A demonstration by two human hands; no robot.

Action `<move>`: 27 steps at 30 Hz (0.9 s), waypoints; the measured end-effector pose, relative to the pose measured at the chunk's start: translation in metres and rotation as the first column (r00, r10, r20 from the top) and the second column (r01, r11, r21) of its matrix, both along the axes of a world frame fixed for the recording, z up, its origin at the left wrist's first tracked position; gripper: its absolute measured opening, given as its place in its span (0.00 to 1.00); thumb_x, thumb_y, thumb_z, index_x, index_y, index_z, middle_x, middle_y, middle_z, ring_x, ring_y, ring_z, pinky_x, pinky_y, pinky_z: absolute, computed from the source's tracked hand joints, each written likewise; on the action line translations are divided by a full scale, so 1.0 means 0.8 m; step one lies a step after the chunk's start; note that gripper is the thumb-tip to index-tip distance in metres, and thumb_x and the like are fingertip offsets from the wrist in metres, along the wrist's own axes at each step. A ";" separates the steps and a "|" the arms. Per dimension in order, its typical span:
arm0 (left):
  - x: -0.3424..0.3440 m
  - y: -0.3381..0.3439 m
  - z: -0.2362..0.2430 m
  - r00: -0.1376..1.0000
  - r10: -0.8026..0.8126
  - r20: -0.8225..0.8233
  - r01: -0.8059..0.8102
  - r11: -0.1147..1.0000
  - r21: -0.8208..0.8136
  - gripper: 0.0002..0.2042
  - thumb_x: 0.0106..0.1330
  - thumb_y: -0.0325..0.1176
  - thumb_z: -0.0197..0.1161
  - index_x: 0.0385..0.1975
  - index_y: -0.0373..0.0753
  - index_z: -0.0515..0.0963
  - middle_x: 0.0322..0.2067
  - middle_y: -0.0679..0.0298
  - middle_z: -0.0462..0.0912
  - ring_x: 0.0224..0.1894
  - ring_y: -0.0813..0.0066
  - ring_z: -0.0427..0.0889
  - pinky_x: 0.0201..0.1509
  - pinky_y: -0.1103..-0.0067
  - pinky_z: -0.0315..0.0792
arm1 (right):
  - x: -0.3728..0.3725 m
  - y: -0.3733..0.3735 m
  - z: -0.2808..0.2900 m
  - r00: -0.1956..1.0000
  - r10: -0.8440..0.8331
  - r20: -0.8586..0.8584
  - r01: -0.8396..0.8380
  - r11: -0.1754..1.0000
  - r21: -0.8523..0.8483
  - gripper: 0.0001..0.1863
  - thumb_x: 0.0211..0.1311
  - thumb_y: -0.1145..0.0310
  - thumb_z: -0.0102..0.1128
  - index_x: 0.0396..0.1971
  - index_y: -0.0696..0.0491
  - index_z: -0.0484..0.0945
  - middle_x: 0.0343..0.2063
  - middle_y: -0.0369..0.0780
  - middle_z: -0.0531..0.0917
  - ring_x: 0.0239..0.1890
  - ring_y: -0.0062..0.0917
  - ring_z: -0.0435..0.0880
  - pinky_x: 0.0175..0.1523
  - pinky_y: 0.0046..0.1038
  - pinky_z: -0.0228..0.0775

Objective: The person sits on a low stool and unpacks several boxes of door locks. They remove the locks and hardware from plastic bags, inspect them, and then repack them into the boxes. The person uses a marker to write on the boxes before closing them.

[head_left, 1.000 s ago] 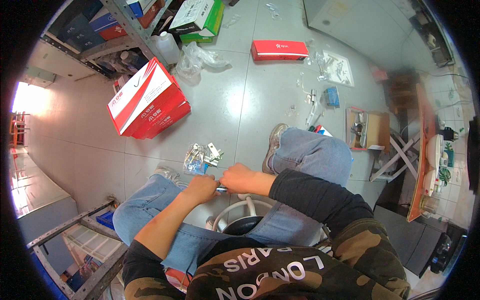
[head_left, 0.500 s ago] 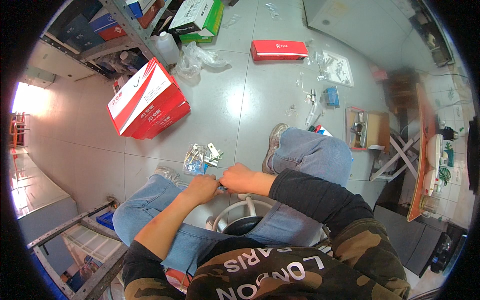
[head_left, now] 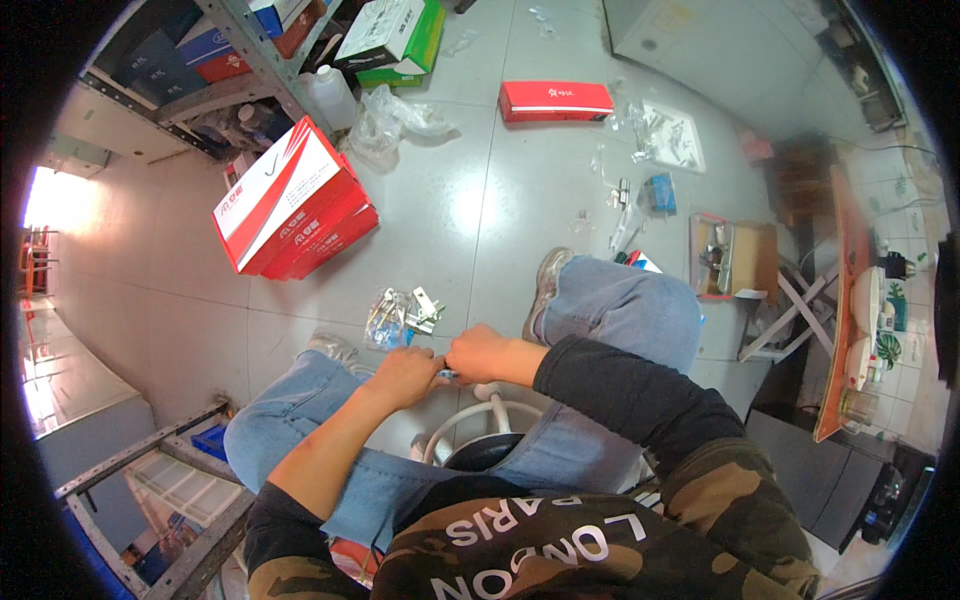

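My left hand (head_left: 405, 376) and my right hand (head_left: 486, 353) meet in front of my knees, above a stool's round white frame (head_left: 428, 440). Both are closed, with the fingers of each bent toward the other. Between the fingertips a small dark and silvery piece (head_left: 447, 374) peeks out, mostly hidden, so its kind cannot be told. Just beyond the hands, on the floor, lies a clear plastic bag (head_left: 386, 322) with metal parts in it. Loose silvery metal pieces (head_left: 426, 308) rest against its right side.
Stacked red-and-white boxes (head_left: 300, 215) stand at the left, near a metal shelf (head_left: 250, 45). A red box (head_left: 556, 101) lies far ahead. Farther right are a white tray (head_left: 690, 135) of small parts, a blue packet (head_left: 660, 194) and an open carton (head_left: 752, 258).
My right hand has shifted very slightly, staying against the left. The small piece remains between the fingers, and the things on the floor lie as before.
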State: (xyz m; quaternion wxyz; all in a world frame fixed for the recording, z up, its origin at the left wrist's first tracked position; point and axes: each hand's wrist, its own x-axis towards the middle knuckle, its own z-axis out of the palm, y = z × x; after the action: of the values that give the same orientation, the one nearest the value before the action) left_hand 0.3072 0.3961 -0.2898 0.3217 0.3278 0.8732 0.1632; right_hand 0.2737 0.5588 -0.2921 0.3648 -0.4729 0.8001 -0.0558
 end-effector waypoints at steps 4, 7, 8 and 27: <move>-0.001 0.001 0.000 1.000 -0.003 -0.001 0.003 1.000 -0.013 0.13 0.55 0.41 0.54 0.34 0.39 0.73 0.28 0.56 0.74 0.35 0.57 0.74 0.39 0.66 0.67 | -0.001 -0.005 0.000 0.999 -0.015 0.043 0.012 0.997 0.076 0.08 0.44 0.64 0.57 0.26 0.49 0.78 0.28 0.39 0.80 0.31 0.31 0.80 0.33 0.32 0.72; -0.001 0.000 -0.001 1.000 -0.001 -0.010 0.001 1.000 0.010 0.14 0.54 0.42 0.55 0.34 0.38 0.74 0.28 0.56 0.74 0.35 0.57 0.74 0.39 0.66 0.68 | 0.000 -0.005 0.001 0.999 -0.011 0.034 0.009 0.997 0.074 0.08 0.44 0.64 0.57 0.25 0.49 0.78 0.28 0.39 0.81 0.31 0.31 0.80 0.33 0.32 0.72; -0.001 -0.001 -0.001 1.000 -0.004 -0.015 0.004 1.000 -0.002 0.14 0.54 0.42 0.56 0.32 0.38 0.74 0.27 0.57 0.74 0.35 0.58 0.74 0.38 0.67 0.68 | 0.001 -0.005 0.001 1.000 -0.002 0.027 0.000 0.997 0.074 0.08 0.44 0.63 0.57 0.25 0.50 0.78 0.28 0.39 0.81 0.31 0.31 0.80 0.33 0.32 0.72; -0.001 0.000 0.000 1.000 -0.022 0.000 0.022 0.999 -0.034 0.15 0.51 0.41 0.58 0.31 0.36 0.73 0.29 0.56 0.75 0.36 0.57 0.74 0.39 0.67 0.68 | 0.005 -0.003 -0.005 1.000 -0.004 -0.015 0.004 1.000 -0.015 0.17 0.40 0.54 0.63 0.25 0.51 0.77 0.24 0.40 0.80 0.28 0.34 0.80 0.31 0.33 0.71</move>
State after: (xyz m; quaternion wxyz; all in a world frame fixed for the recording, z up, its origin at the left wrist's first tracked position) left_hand 0.3062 0.3957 -0.2902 0.3290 0.3320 0.8722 0.1445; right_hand 0.2775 0.5568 -0.2957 0.3549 -0.4745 0.8034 -0.0590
